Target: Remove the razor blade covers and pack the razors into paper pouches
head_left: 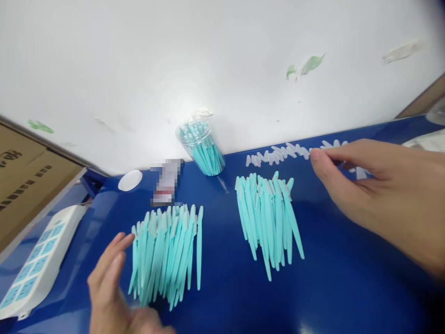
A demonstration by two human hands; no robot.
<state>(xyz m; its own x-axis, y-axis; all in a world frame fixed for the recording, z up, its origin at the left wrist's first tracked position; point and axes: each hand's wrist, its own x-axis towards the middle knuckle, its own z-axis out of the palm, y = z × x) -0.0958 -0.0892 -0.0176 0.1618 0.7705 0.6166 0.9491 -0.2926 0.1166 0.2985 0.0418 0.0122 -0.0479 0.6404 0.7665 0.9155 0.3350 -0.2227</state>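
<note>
My right hand (378, 185) is over the right side of the table, thumb and forefinger pinched together at a row of small translucent plastic caps (274, 154). Whatever may be between those fingertips is too small to make out. To the left of it lies a bundle of turquoise eyebrow razors (266, 218), handles toward me. My left hand (114, 292) holds nothing, its fingers apart, beside the left edge of a second, larger pile of turquoise razors (163, 255). A clear plastic tub (201, 146) packed with more of these razors stands against the wall.
A white round lid (130, 180) and a pixelated packet (167, 182) lie at the back of the blue table (222, 287). On the left are a white power strip (43, 260) and a cardboard box (28, 176). The white wall (243, 69) bounds the far side.
</note>
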